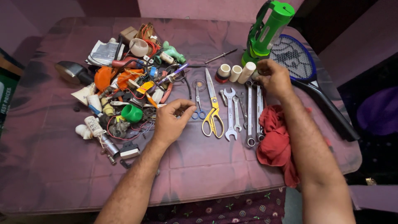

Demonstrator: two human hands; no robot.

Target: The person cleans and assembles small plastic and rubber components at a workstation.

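My left hand [171,120] hovers over the table with thumb and forefinger pinched together, beside the small blue-handled scissors [198,103]; whether something tiny is held I cannot tell. My right hand [274,77] rests at the top ends of the spanners, fingers curled around a small pale piece by the white pipe fittings [237,72]. Between the hands lie yellow-handled scissors [213,108] and a row of silver spanners [243,111]. A red cloth [274,137] lies under my right forearm.
A heap of mixed hardware, wires and plastic parts [128,87] fills the left of the pink-covered table [62,166]. A green torch [268,30] stands at the back right, next to a blue racket-shaped bug swatter [306,70]. A screwdriver [221,55] lies behind the fittings.
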